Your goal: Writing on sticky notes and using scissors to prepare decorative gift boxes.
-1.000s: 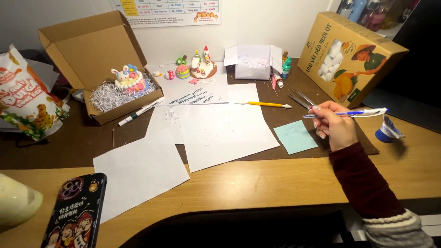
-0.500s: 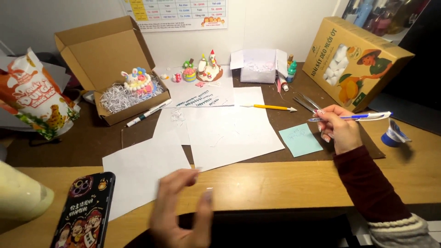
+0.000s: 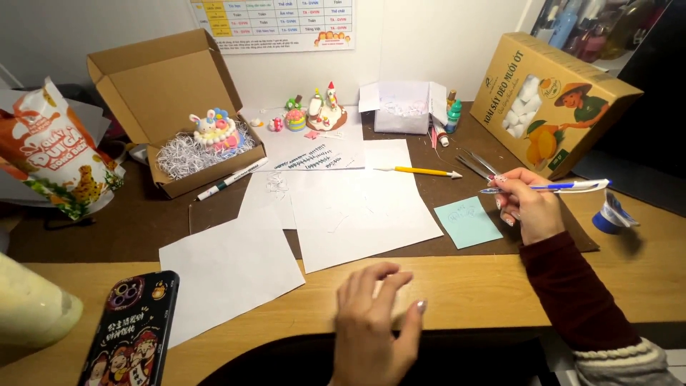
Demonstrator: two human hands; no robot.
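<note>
Pen held over a paper-strewn desk, the other hand resting at the near edge.

The right hand [image 3: 530, 209] pinches a blue-and-white pen [image 3: 550, 187] between closed fingers — it lies level, tip pointing left, just above a pale blue sticky note [image 3: 467, 221]. The left hand [image 3: 375, 322] lies on the wooden desk [image 3: 493, 289] with fingers spread and loose, gripping nothing — just near of the white paper sheets [image 3: 357, 207]. A yellow pencil [image 3: 423, 171] lies farther back.

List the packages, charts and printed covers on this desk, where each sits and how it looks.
Orange-and-white snack bag: far left, upright.
Open brown cardboard box: back left, holding shredded paper.
Yellow carton with clear window: back right, tilted.
Coloured wall chart: above the desk.
Black cartoon phone case: front left, flat.
</note>
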